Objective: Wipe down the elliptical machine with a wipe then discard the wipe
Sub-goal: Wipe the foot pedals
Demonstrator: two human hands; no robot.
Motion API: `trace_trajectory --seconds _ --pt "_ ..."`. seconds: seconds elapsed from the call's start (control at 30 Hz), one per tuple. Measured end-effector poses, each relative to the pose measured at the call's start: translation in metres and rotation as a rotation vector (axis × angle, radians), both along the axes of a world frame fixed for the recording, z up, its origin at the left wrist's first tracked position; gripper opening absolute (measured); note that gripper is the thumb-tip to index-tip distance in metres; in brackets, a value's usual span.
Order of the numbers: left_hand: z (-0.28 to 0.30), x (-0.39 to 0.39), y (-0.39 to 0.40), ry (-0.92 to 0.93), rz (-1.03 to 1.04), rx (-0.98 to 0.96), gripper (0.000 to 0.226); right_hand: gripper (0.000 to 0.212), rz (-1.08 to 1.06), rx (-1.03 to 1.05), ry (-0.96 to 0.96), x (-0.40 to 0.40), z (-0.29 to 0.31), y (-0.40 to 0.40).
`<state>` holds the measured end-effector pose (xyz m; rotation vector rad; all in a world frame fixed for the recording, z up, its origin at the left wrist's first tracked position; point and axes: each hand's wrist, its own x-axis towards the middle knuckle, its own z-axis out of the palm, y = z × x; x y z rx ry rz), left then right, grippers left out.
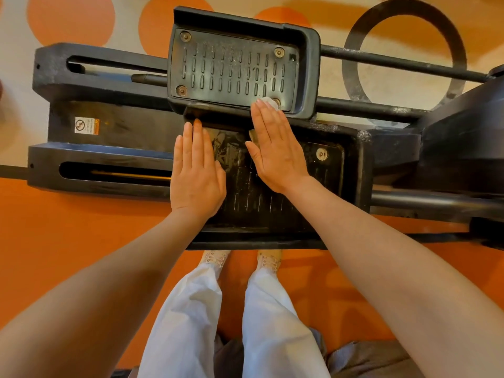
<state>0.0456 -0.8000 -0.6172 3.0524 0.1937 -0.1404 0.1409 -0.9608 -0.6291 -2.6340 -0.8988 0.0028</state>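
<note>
I look straight down on a black elliptical machine (109,132) with two ribbed foot pedals. Over the near pedal (261,203) my left hand (195,170) lies flat with straight fingers and holds nothing. My right hand (275,148) is also flat, its fingers reaching the near edge of the far pedal (234,69). A white wipe (268,101) lies under its fingers, peeking out at the fingertips and beside the thumb. The near pedal's surface shows wet streaks between the hands.
The machine's rear rail housing (90,165) runs to the left, and bars (395,61) run right toward a dark cover (463,132). A warning sticker (86,125) sits on the frame. Orange and cream patterned floor surrounds it. My legs and shoes (268,261) stand just below the near pedal.
</note>
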Motion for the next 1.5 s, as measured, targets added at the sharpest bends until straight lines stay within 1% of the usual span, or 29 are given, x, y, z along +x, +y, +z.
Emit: trace_trajectory --seconds 0.1,0.3,0.47,0.53,0.6,0.67,0.73,0.83,0.93,1.0,1.07,1.17,1.27,1.3,1.43,1.5 --pt "0.001 0.001 -0.001 -0.007 0.006 -0.009 0.062 0.062 -0.018 -0.028 0.009 0.003 -0.003 -0.01" --pt "0.0 0.001 0.0 0.005 0.014 -0.011 0.062 0.068 -0.213 -0.068 0.116 0.0 -0.008 -0.042" --pt "0.0 0.001 -0.001 -0.001 0.016 -0.014 0.062 0.07 -0.292 -0.004 0.214 -0.006 -0.007 -0.025" --pt "0.0 0.001 -0.001 -0.002 0.017 -0.014 0.062 0.069 -0.276 0.02 0.241 -0.007 -0.008 -0.029" --pt "0.0 0.001 0.0 -0.003 0.02 -0.018 0.062 0.068 -0.312 0.039 0.267 -0.005 -0.008 -0.043" --pt "0.0 0.001 0.0 -0.004 0.021 -0.017 0.062 0.068 -0.409 0.002 0.298 -0.001 -0.01 -0.063" --pt "0.0 0.001 0.0 -0.007 0.018 -0.011 0.062 0.07 -0.456 -0.09 0.286 0.003 -0.013 -0.082" --pt "0.0 0.001 -0.001 -0.008 0.026 -0.015 0.062 0.072 -0.474 -0.131 0.306 0.007 -0.016 -0.091" --pt "0.0 0.001 -0.001 -0.004 0.03 -0.014 0.063 0.073 -0.526 -0.048 0.34 0.007 -0.015 -0.079" --pt "0.001 0.001 -0.001 -0.001 0.032 -0.011 0.063 0.073 -0.514 -0.039 0.334 0.006 -0.014 -0.078" --pt "0.001 0.001 -0.002 0.001 0.031 -0.01 0.063 0.071 -0.484 -0.087 0.325 0.006 -0.015 -0.088" --pt "0.001 0.001 -0.002 0.008 0.037 -0.012 0.063 0.07 -0.579 -0.15 0.344 0.008 -0.014 -0.109" --pt "0.002 0.002 -0.002 0.006 0.038 -0.013 0.064 0.073 -0.601 -0.319 0.316 0.009 -0.013 -0.121" --pt "0.002 0.002 -0.002 0.004 0.038 -0.016 0.064 0.074 -0.6 -0.339 0.319 0.009 -0.013 -0.121" --pt "0.002 0.002 -0.003 0.0 0.037 -0.02 0.063 0.08 -0.654 -0.285 0.396 0.011 -0.013 -0.109" --pt "0.002 0.001 -0.002 -0.001 0.036 -0.019 0.063 0.081 -0.634 -0.248 0.405 0.013 -0.012 -0.105"
